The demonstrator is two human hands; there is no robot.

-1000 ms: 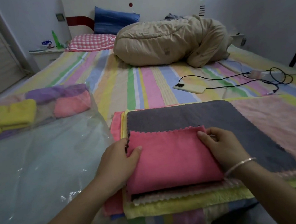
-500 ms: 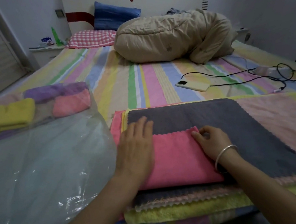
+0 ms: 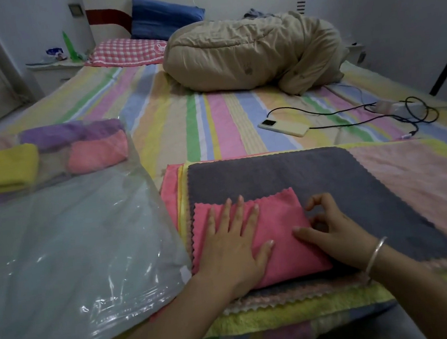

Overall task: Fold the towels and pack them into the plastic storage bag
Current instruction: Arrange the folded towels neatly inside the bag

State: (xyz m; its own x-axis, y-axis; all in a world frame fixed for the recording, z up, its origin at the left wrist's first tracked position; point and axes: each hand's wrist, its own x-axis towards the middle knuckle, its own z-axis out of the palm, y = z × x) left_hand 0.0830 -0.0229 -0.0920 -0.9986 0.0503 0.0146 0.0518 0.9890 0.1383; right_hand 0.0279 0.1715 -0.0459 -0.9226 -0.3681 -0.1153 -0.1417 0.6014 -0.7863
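Okay, left hand [image 3: 232, 247] flat on the folded pink towel [image 3: 278, 213], fingers straight and spread, pressing down. Right hand [image 3: 332, 230] at that towel's right edge, thumb on top, fingers curled, pinching the edge. Pink towel sits on the grey towel [image 3: 326, 170], which tops a stack [image 3: 285, 313] of flat towels at the bed's [image 3: 212, 121] near edge. Bag [image 3: 61, 253] lies flat just left of the stack, toward the bed's near left corner. In its far end sit folded towels: yellow [image 3: 4, 168], purple [image 3: 68, 131], pink [image 3: 98, 154]. Phone [image 3: 285, 128] with cable mid-bed, beyond the stack. Quilt [image 3: 254, 51] bunched near the bed's far edge.
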